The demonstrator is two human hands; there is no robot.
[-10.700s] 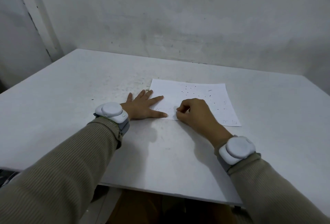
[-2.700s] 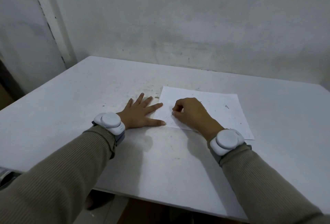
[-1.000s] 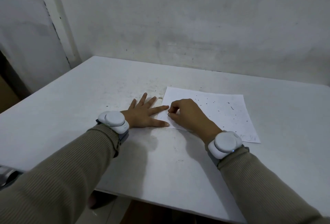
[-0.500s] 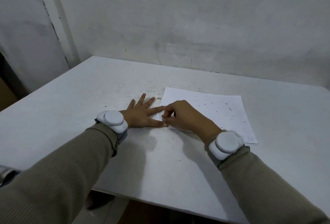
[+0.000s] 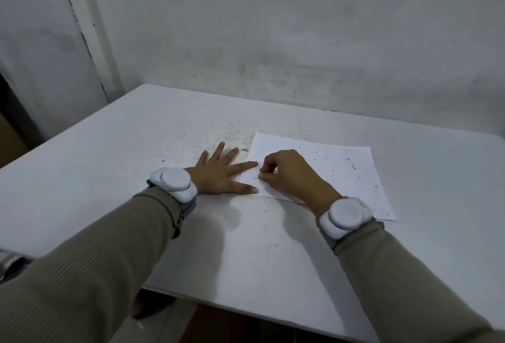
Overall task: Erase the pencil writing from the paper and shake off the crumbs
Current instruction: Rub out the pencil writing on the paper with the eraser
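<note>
0.5 s on, the right hand (image 5: 288, 176), pinching a barely seen eraser (image 5: 261, 176), has drawn back from the flat, splayed left hand (image 5: 218, 176) at the paper's (image 5: 330, 176) left edge; rubbing continues.

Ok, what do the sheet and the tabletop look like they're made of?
The sheet of paper: thin white matte paper; it lies flat and its near edge is hairline-thin. The table: a smooth, dull white board, maybe laminate or painted wood; it shows a thin front edge and grey scuffs.
</note>
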